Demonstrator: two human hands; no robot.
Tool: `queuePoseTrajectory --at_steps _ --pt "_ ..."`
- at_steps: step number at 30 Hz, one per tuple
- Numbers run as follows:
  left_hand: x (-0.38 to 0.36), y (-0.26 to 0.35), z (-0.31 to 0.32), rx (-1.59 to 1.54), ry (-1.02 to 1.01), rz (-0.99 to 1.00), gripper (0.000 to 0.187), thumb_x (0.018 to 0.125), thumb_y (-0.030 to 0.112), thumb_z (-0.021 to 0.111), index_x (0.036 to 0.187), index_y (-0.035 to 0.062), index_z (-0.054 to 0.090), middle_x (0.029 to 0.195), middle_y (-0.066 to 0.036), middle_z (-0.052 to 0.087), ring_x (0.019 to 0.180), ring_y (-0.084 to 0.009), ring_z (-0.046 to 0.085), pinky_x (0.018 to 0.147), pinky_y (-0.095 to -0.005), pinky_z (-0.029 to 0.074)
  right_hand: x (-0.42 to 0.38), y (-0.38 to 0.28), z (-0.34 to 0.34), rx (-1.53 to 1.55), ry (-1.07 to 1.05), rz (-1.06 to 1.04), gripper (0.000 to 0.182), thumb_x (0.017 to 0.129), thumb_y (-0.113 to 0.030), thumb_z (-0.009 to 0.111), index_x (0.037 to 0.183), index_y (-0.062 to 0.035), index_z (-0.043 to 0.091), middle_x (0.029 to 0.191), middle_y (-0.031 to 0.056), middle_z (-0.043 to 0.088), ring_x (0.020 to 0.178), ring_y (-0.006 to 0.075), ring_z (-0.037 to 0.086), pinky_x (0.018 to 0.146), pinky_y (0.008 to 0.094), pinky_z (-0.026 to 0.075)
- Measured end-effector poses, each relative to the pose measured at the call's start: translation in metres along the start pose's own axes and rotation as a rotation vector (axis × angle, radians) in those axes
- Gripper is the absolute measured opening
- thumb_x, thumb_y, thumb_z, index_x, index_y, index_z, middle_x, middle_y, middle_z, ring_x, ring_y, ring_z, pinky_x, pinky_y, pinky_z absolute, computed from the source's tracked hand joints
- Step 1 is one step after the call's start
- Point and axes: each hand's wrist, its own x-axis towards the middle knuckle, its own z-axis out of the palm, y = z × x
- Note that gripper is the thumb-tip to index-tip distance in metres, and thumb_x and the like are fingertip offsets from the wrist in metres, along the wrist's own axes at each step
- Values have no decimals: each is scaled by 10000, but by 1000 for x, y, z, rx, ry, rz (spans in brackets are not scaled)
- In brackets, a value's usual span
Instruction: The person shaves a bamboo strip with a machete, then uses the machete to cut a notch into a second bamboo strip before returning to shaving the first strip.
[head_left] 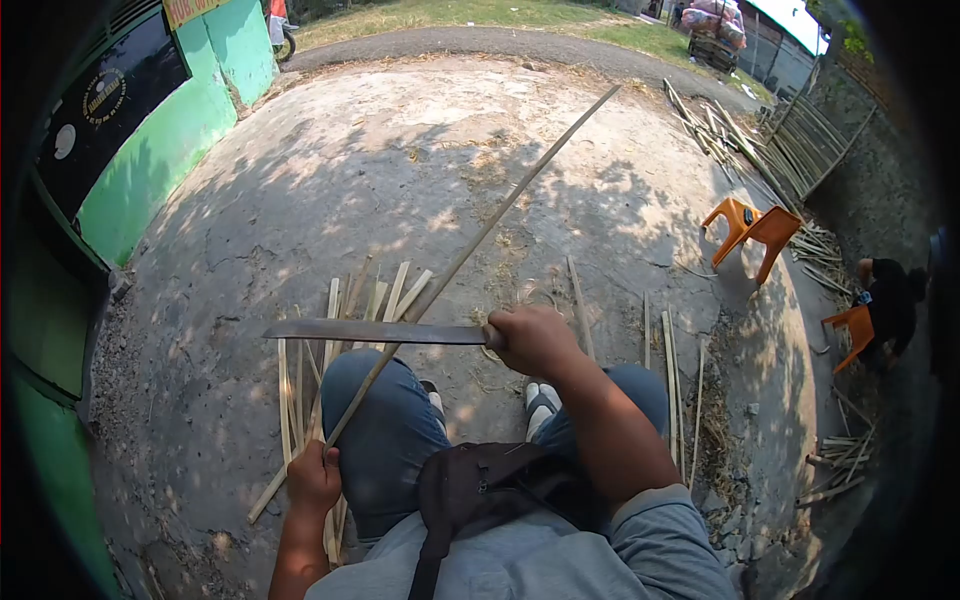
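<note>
The left hand (pixel 313 475) has its fingers clamped around the near end of a long, thin brown wooden pole (pixel 445 278), its long axis running forward and rightward from them. The right hand (pixel 532 342) has fingers wrapped round the handle of a long grey metal machete (pixel 380 332); its blade points left from them, crossing the pole ahead of the left fingers, nearer the right hand. Contact I cannot tell.

One head-worn view, facing forward and down

It looks from above the knees (pixel 372 405), close over the left hand (pixel 314 477) and right hand (pixel 538 340), its wide, bowed field reaching past the ground (pixel 380 225) to the road (pixel 470 42) near the top.
</note>
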Motion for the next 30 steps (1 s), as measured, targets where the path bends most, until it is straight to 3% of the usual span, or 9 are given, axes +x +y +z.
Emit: queuePoseTrajectory --at_steps 1,4,8,12,19,24,27,30 --pt "1 0 -1 11 6 4 523 1070 497 530 811 42 534 631 -216 566 638 -490 620 547 -533 462 1 -5 0 -11 -70 -46 164 901 -261 669 860 -102 673 786 176 694 785 413 694 710 546 533" --pt "0 -4 -3 15 3 9 517 1067 493 535 813 43 537 642 -216 579 637 -486 625 548 -537 463 6 2 -2 -54 -10 -22 166 911 -261 665 867 -102 683 788 181 696 794 414 697 717 545 540" --pt "-2 -3 1 42 24 -15 521 1065 498 530 816 41 535 654 -224 584 652 -499 626 559 -554 462 13 34 0 63 103 272 217 924 -310 684 880 -97 693 796 199 696 817 416 701 719 553 547" --pt "-1 -3 -1 69 -29 -53 534 1070 498 509 820 26 531 684 -254 586 703 -525 618 592 -572 451 5 27 0 30 211 231 223 922 -315 692 858 -101 693 772 198 689 802 410 704 693 558 540" --pt "3 2 -6 7 -35 -19 532 1074 493 515 816 28 529 667 -251 578 693 -517 625 572 -548 455 0 -8 2 -63 -32 -33 185 876 -296 715 832 -117 694 759 148 698 735 392 703 697 534 542" --pt "3 -10 -5 -83 -91 -31 526 1085 467 496 812 19 532 677 -259 581 702 -523 623 577 -539 453 18 21 0 68 198 229 224 930 -308 663 874 -95 705 808 211 692 794 444 688 733 558 547" --pt "5 -4 -7 -81 -108 -51 552 1089 482 473 809 10 532 670 -263 570 700 -523 616 587 -543 437 17 32 -3 138 195 364 252 960 -324 638 882 -95 707 836 217 699 824 445 689 742 561 546" --pt "7 -4 -10 -76 -125 -47 561 1089 486 479 804 5 533 670 -263 574 698 -519 620 584 -536 445 7 14 -5 126 115 292 258 969 -333 635 893 -99 709 841 224 702 831 448 693 744 558 549"
